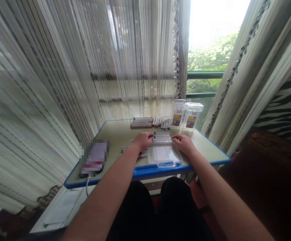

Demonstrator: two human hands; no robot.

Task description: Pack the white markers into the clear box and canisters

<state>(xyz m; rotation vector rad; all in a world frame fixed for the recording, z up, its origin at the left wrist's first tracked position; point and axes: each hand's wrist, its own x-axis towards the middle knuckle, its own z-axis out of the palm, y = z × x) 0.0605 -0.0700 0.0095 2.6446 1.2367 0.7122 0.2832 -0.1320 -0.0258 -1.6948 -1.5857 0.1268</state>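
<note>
A clear plastic case (164, 156) lies flat near the front edge of a small blue-rimmed table (145, 171). A row of white markers (161, 136) fills its far end. My left hand (143, 140) rests at the row's left end, fingers curled onto the markers. My right hand (184, 143) is at the row's right end, fingers bent against the case and the markers. A few loose markers (143, 153) lie under my left wrist.
More markers (142, 122) lie in a stack at the table's back edge, with loose ones (162, 123) beside them. Two upright clear containers (185, 115) stand at the back right. A blurred-out device (94, 157) with a cable lies at the left. Curtains hang close behind.
</note>
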